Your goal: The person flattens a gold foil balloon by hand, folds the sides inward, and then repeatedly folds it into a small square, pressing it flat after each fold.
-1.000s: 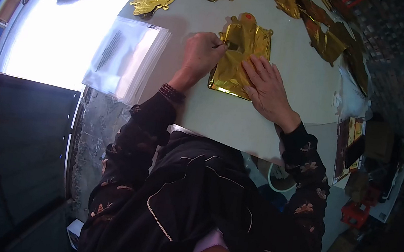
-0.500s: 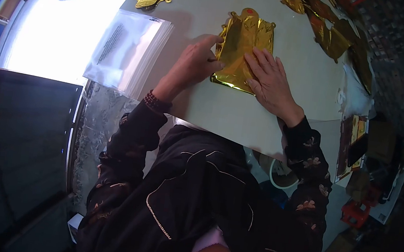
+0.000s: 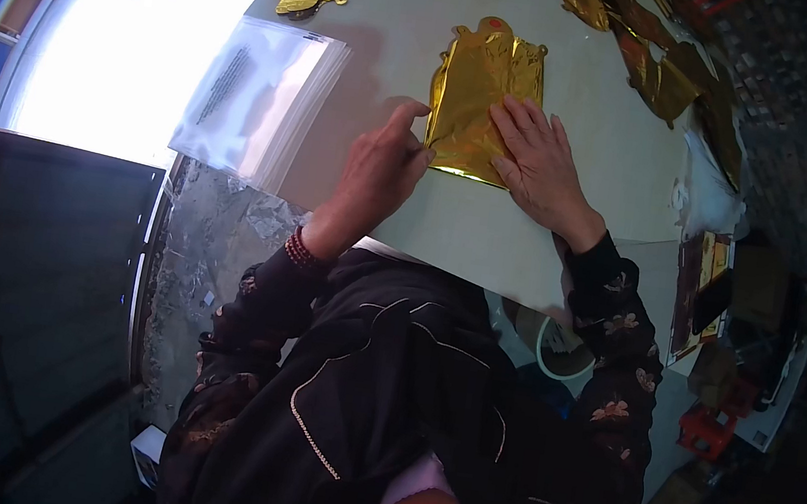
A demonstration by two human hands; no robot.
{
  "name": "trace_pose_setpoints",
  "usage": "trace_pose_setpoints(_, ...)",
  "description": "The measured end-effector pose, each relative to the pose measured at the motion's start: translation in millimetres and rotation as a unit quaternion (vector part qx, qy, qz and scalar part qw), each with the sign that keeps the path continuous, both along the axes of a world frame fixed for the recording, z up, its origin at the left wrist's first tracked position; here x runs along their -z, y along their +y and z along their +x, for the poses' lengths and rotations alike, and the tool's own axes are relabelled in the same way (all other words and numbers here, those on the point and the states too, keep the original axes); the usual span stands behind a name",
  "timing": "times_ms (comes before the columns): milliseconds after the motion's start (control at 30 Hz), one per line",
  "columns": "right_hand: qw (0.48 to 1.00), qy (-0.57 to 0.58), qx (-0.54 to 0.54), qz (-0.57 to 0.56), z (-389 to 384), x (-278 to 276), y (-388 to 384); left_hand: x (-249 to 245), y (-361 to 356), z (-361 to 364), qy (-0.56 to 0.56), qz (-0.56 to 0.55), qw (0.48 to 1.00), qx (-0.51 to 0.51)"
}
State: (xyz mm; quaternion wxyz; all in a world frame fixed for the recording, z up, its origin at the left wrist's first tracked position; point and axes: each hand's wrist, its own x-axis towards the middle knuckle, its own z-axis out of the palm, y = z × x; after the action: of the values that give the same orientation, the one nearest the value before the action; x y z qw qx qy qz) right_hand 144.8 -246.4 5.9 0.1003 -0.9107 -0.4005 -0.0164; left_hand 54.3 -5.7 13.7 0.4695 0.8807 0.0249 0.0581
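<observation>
A folded gold foil balloon (image 3: 468, 99) with a small red spot near its top lies flat on the pale table. My right hand (image 3: 540, 168) rests on its right side, palm down with fingers stretched out. At the lower left edge of the foil is my left hand (image 3: 382, 164). Its index finger and thumb are apart, both tips close to or touching the foil's edge, while the other fingers curl under and are partly hidden. A dark red bead bracelet (image 3: 299, 247) circles my left wrist.
Clear plastic bags (image 3: 256, 103) lie stacked at the table's left edge. More gold foil pieces (image 3: 667, 73) are spread along the far and right edges. A white round-rimmed bucket (image 3: 541, 345) stands below the table, and a red crate (image 3: 709, 431) is at the lower right.
My left hand has slid down and toward me along the foil's left edge. The foil's top left part looks flatter. My right hand has stayed in place.
</observation>
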Motion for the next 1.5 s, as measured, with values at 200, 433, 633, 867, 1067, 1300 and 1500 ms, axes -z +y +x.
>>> trace_pose_setpoints(200,1.000,-0.010,-0.005,-0.020,1.2,-0.1,1.1,7.0,-17.9,30.3,-0.221,0.255,0.941,0.032)
trace_pose_setpoints(433,1.000,0.013,-0.003,-0.017,3.1,2.1,-1.8,20.8,-11.8,37.0,-0.109,0.363,0.920,0.096)
trace_pose_setpoints(633,0.981,0.079,0.011,0.175,8.4,-5.3,-4.7,20.9,-8.2,32.6,-0.136,0.262,0.955,0.033)
trace_pose_setpoints(867,0.923,0.120,0.235,0.279,61.0,-4.7,-13.3,9.7,15.5,73.7,-0.085,0.003,0.995,-0.057)
trace_pose_setpoints(1067,0.920,0.154,0.264,0.245,79.3,6.0,-4.8,12.7,18.8,101.8,-0.041,0.077,0.995,-0.048)
trace_pose_setpoints(1300,0.913,0.147,0.284,0.254,77.1,5.6,3.6,7.2,20.2,101.7,-0.036,0.065,0.997,-0.037)
trace_pose_setpoints(1500,0.911,0.129,0.299,0.254,68.6,1.3,7.5,5.7,20.6,99.3,-0.027,0.057,0.997,-0.042)
